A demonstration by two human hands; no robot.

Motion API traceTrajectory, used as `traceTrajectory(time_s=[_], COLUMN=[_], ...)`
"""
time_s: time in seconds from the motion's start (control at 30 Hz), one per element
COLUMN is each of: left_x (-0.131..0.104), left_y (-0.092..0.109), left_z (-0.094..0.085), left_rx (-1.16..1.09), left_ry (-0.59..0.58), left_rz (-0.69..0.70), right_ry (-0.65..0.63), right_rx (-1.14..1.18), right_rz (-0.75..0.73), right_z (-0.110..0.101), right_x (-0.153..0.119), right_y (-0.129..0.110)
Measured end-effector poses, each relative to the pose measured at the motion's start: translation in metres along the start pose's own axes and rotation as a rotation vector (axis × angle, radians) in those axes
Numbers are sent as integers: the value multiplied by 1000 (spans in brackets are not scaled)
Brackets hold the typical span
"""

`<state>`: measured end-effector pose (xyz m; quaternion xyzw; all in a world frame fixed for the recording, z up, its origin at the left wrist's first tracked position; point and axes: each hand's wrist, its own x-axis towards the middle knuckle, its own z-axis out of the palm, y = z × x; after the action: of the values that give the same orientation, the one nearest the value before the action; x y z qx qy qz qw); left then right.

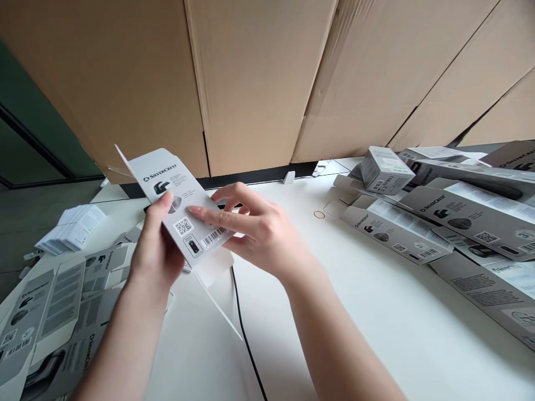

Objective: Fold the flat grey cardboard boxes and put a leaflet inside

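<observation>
A grey printed cardboard box (196,192), marked SilverCrest with a QR code and barcode, is tilted above the white table with end flaps sticking out. My left hand (156,245) grips its left side, thumb pressed on the printed face and the other fingers hidden behind. My right hand (254,225) is closed around the right edge, its index finger on the face near the barcode. What lies inside the box, if anything, cannot be seen. A black cable (244,328) runs on the table below the box.
Several flattened cartons (62,312) lie at left, near a banded stack of white leaflets (73,225). Several opened boxes (460,217) pile up at right, with a small closed box (387,170) on them. A rubber band (319,214) lies mid-table. Large brown cardboard (259,83) stands behind.
</observation>
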<state>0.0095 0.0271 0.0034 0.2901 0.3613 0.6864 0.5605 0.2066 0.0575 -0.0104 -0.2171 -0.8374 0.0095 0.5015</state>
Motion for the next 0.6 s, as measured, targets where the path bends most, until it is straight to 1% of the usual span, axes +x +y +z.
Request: traceTrajectory(time_s=[0.07,0.1,0.13,0.17,0.23,0.3,0.37,0.43,0.47,0.53,0.6], left_x=[-6,-8,-9,-9,-6,-1,3,5,5,4,4], left_y=[-6,-8,-9,-9,-5,4,12,17,17,14,8], left_z=[7,10,11,11,8,2,-5,-9,-10,-8,-5], left_rx=[-30,-36,-41,-47,-59,-79,-112,-138,-144,-154,-167], left_ry=[-78,-101,-110,-105,-78,-44,-21,-38,-63,-99,-89], left_rz=[-40,-53,-56,-43,-1,11,-35,-61,-51,8,77], right_ry=[129,165,174,153,39,-110,-204,-238,-246,-241,-196], right_rx=[-113,-142,-147,-127,-3,208,423,582,648,767,858], right_rz=[-48,-49,-36,-9,71,165,255,342,378,439,498], right_z=[8,10,9,7,0,-9,-13,-11,-8,0,8], right_x=[0,0,1,1,2,2,1,-1,-1,-1,2], right_y=[0,-1,-3,-4,-6,-5,-1,3,5,4,-2])
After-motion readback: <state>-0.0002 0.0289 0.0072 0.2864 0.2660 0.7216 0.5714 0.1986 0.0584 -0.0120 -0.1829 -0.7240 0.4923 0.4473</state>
